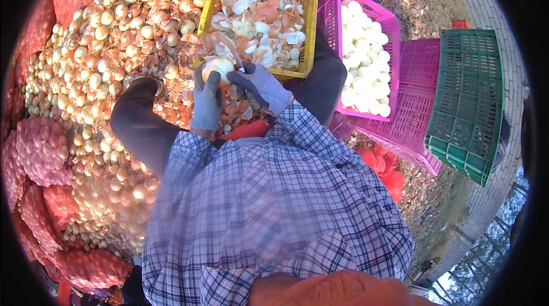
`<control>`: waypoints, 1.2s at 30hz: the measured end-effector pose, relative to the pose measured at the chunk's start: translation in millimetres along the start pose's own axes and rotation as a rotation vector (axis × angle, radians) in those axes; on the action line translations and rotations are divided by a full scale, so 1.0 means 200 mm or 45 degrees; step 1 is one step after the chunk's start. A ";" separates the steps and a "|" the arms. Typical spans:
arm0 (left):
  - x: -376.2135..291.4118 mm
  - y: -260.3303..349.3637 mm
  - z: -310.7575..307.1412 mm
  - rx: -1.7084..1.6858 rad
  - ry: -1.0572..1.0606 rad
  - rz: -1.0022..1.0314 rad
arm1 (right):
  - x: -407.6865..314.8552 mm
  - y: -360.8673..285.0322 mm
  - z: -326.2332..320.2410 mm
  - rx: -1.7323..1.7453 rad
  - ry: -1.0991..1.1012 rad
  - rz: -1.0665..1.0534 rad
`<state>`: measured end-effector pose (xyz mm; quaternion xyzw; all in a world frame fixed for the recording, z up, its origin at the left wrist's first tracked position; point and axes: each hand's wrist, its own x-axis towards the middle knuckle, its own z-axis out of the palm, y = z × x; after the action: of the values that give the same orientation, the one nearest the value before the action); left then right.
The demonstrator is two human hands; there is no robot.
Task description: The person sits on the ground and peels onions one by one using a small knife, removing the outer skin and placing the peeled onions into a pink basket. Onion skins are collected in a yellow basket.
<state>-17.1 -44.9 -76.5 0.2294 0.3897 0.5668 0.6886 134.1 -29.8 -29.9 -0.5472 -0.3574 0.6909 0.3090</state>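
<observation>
My left hand (207, 100), in a grey-blue work glove, holds a partly peeled onion (218, 69) from its left side. My right hand (265, 87), gloved alike, grips a small knife (236, 56) at the onion's right side; the fingers hide most of the handle. Its blade slants up and left beside the onion. Just beyond both hands stands a yellow plastic crate (309, 35) holding onion skins (261, 14) and a few pale onions. Loose skins (240, 111) cover the ground between my legs.
Unpeeled onions (103, 31) heap across the left, bordered by red mesh sacks (43, 151). To the right, a pink crate (392, 48) holds peeled white onions (364, 61). Beyond it are stacked pink crates (411, 113) and green crates (465, 104). A red bag (384, 168) lies lower right.
</observation>
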 end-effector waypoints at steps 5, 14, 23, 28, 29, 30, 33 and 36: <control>-0.03 0.03 0.03 0.291 -0.031 -0.009 | -0.04 -0.01 -0.05 -0.190 -0.008 -0.043; 0.00 0.02 0.00 0.041 -0.231 -0.029 | -0.06 -0.06 -0.03 -0.358 0.166 -0.012; 0.02 0.05 -0.02 -0.037 -0.282 -0.214 | -0.08 -0.02 -0.03 -0.301 0.188 -0.048; 0.01 0.10 0.01 -0.124 -0.201 -0.216 | -0.09 -0.06 -0.02 -0.111 0.195 -0.028; 0.02 0.08 -0.01 -0.260 -0.258 -0.222 | -0.09 -0.05 -0.02 -0.107 0.189 -0.035; 0.01 0.07 -0.01 -0.333 -0.223 -0.258 | -0.08 -0.04 -0.03 -0.104 0.187 -0.040; 0.00 0.06 -0.01 -0.558 -0.289 -0.298 | -0.06 0.00 -0.05 -0.108 0.177 -0.022; 0.02 0.04 -0.05 -0.656 -0.304 -0.393 | -0.06 0.00 -0.06 -0.048 0.200 -0.004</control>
<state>-29.9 -40.9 -78.2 0.0507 0.1802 0.5046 0.8428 148.0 -37.6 -25.5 -0.6049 -0.3458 0.6384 0.3270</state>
